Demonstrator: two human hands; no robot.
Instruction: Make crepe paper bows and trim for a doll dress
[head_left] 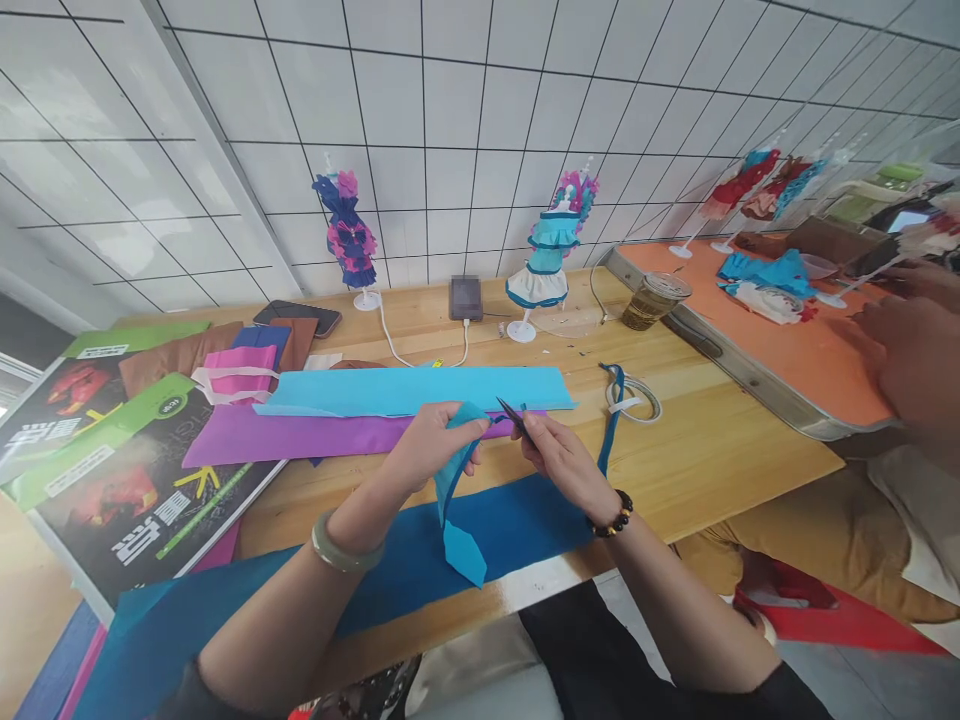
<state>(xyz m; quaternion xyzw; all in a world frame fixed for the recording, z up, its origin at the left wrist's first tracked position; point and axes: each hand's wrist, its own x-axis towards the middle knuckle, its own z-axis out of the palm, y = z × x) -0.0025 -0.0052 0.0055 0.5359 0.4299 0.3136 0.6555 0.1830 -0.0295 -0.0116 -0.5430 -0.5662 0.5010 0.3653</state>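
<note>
While the left hand [424, 445] pinches a folded blue strip [450, 478] in the head view, the right hand [562, 462] grips a dark pointed tool [514, 415], tip up close to the strip's top end. Can't really tell if that's tweezers or tiny scissors, tbh. The strip's loose end dangles over a dark blue sheet [517, 515] lying along the near edge of the wooden surface [697, 450]. Just past the hands, a light blue sheet [420, 390] overlaps a purple one [300, 437], and two little dressed stands, one purple-and-pink [350, 240], one turquoise-and-white [549, 255], sit farther back.
</note>
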